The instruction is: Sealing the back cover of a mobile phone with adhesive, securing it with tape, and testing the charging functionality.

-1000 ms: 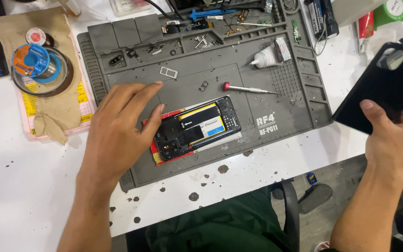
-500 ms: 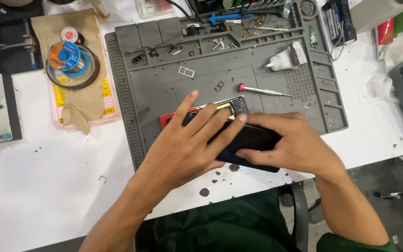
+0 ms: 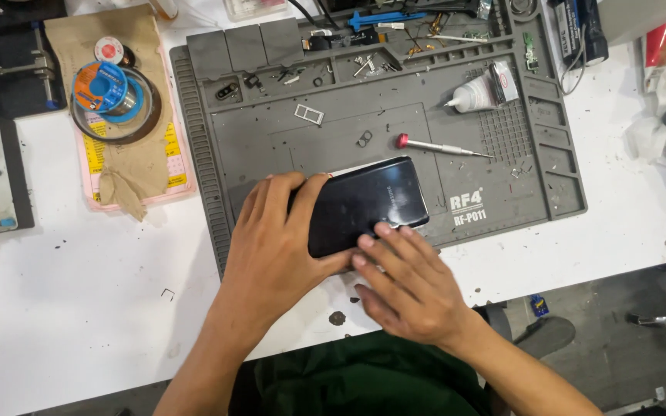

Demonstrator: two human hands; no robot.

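A black phone (image 3: 364, 202) with its glossy back cover facing up lies on the grey repair mat (image 3: 333, 146). My left hand (image 3: 275, 246) rests over the phone's left end, fingers curled on its upper edge. My right hand (image 3: 402, 281) presses its fingertips on the phone's lower edge from the near side. Both hands hold the phone flat against the mat.
A red-handled screwdriver (image 3: 441, 145) and a white glue bottle (image 3: 475, 92) lie on the mat beyond the phone, with small screws and parts. Spools of solder wire (image 3: 109, 88) sit on a pink pad at the left. The white table (image 3: 79, 308) surrounds the mat.
The black back cover, held off to the right a second ago, now lies over the opened phone. My right hand slid to its lower edge, my left hand to its left end.
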